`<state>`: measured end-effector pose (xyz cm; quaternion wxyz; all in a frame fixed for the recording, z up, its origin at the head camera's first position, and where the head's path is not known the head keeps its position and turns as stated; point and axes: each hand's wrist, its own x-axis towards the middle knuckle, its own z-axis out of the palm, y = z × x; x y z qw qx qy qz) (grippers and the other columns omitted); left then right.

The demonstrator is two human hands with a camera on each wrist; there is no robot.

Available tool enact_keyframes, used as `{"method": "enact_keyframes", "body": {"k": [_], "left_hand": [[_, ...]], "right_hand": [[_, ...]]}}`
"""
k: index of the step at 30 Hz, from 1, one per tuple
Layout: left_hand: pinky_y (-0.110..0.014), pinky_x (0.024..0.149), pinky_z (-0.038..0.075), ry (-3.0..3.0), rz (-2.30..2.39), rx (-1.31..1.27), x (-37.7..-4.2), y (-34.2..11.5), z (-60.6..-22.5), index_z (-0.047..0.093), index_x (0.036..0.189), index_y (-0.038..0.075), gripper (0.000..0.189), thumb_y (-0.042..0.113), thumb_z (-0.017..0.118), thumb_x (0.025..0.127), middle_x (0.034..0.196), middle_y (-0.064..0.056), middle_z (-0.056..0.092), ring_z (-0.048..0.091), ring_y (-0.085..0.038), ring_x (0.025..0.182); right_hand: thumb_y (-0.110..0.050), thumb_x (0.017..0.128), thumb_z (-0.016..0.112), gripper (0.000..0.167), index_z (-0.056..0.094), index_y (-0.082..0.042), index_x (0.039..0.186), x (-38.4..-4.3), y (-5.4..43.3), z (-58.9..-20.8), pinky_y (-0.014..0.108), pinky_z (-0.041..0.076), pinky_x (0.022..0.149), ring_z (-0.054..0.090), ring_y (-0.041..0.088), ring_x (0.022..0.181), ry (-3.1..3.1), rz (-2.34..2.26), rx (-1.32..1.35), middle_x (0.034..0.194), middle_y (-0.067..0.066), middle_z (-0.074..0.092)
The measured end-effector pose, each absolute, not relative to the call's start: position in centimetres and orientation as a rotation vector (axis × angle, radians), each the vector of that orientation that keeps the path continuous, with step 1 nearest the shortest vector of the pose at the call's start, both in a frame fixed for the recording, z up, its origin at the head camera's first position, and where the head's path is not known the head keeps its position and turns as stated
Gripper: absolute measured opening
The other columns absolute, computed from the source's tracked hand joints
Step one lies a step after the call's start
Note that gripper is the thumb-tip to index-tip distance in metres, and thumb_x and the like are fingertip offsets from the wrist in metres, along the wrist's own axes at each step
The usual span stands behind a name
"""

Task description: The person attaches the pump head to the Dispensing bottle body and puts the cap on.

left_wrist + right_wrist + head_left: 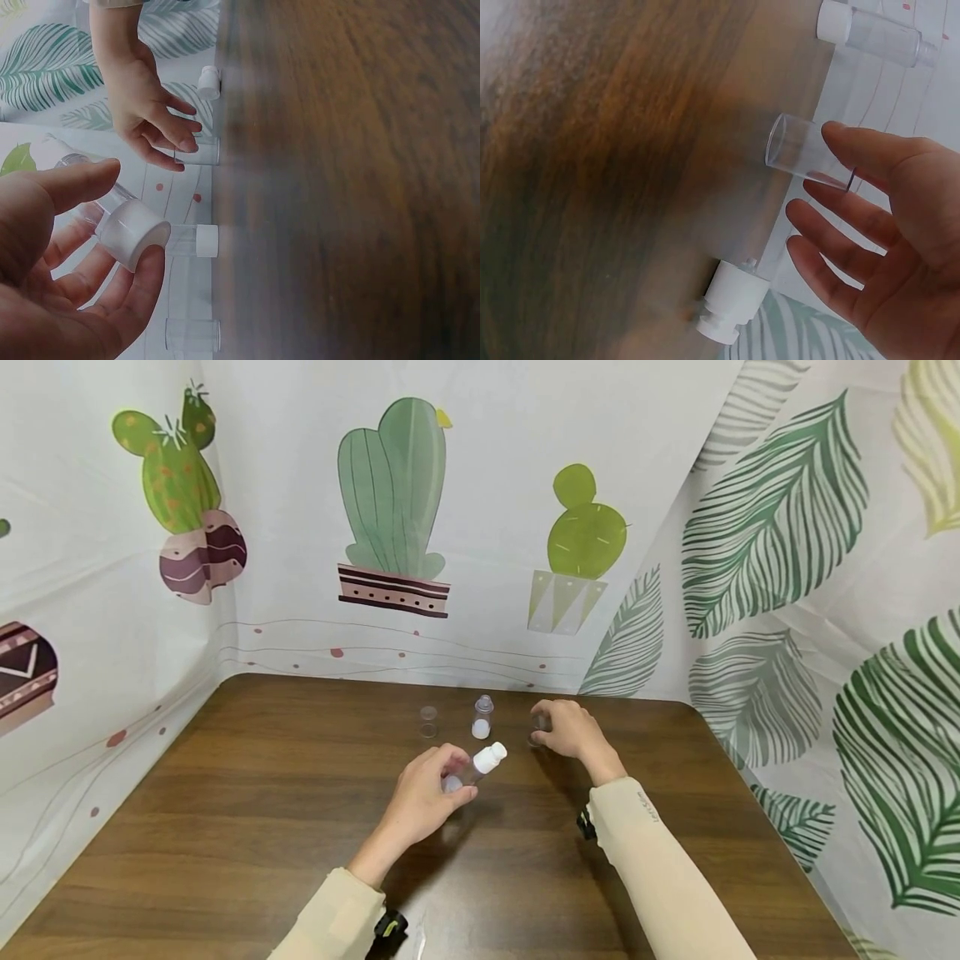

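My left hand (431, 789) grips a small clear bottle (490, 757) with a white top, tilted above the table. In the left wrist view the bottle's white base (133, 234) rests between thumb and fingers. My right hand (573, 731) is at a clear cylindrical cap (802, 146), thumb on one side and a fingertip on the other. The cap's lower rim is close to the tabletop. Between the hands, farther back, another clear bottle (482, 718) with a white base stands upright.
A second clear cap (428, 722) stands left of the upright bottle. A white pump head (733, 300) stands beyond the right hand, hidden in the head view. The brown wooden table (300, 827) ends at a patterned cloth (480, 527). A small clear strip (421, 939) lies near the front.
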<state>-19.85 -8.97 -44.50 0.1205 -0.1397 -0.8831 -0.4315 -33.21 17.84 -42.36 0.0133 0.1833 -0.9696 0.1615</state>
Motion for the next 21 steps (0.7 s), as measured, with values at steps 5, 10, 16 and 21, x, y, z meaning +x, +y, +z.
{"method": "enact_keyframes", "body": {"k": [5,10,16,21], "left_hand": [[-0.040,0.085,0.054,-2.577,-1.246,-0.420,-19.9,-9.0,-44.5,0.069,0.109,0.016,0.036,0.014,0.092,0.082,0.104,0.002,0.072,0.067,-0.018,0.094],[-0.040,0.084,0.053,-2.579,-1.244,-0.425,-19.8,-9.0,-44.5,0.069,0.109,0.016,0.036,0.015,0.092,0.082,0.104,0.001,0.072,0.067,-0.018,0.094],[-0.041,0.086,0.053,-2.574,-1.257,-0.423,-19.9,-9.0,-44.5,0.069,0.108,0.015,0.034,0.013,0.092,0.082,0.105,0.000,0.073,0.068,-0.019,0.095],[-0.041,0.085,0.053,-2.571,-1.260,-0.425,-19.9,-9.0,-44.6,0.069,0.108,0.015,0.034,0.013,0.091,0.082,0.105,-0.001,0.073,0.068,-0.019,0.095]], "right_hand": [[-0.019,0.093,0.081,0.038,0.073,-0.010,0.129,-33.3,17.8,-42.4,0.055,0.055,0.087,0.069,0.032,0.099,-3.036,0.502,0.561,0.108,0.010,0.073],[-0.019,0.094,0.081,0.035,0.073,-0.011,0.127,-33.0,18.0,-42.2,0.053,0.055,0.086,0.068,0.028,0.095,-3.045,0.505,0.563,0.103,0.007,0.072],[-0.019,0.094,0.080,0.034,0.073,-0.010,0.126,-32.6,18.3,-41.4,0.052,0.056,0.083,0.070,0.027,0.096,-3.001,0.520,0.614,0.105,0.007,0.074],[-0.020,0.093,0.081,0.034,0.073,-0.010,0.124,-31.9,18.3,-40.6,0.050,0.055,0.080,0.070,0.026,0.091,-2.928,0.571,0.645,0.102,0.006,0.075]]}}
